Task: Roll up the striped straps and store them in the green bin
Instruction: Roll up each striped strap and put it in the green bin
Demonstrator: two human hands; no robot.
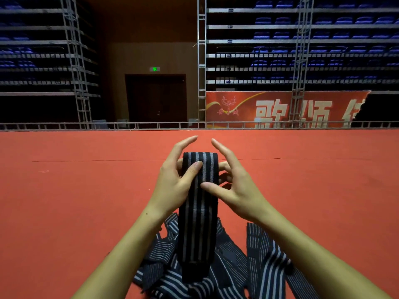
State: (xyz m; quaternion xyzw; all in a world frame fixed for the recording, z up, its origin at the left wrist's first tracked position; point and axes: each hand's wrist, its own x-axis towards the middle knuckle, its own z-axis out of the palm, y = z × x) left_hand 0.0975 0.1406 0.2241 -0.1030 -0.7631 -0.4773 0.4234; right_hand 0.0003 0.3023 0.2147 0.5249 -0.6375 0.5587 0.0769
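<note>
A dark striped strap (199, 203) stands lifted between both hands, its top end bent over at the far side and its tail hanging down to a heap of more striped straps (216, 266) on the red floor (64, 190) near the person. The left hand (172, 180) pinches its left edge, thumb on the front — the right hand (233, 184) does likewise from the right, forefingers stretched out.

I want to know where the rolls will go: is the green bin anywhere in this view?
No, only the held strap, a pile of loose straps and the red floor show near the hands.
</note>
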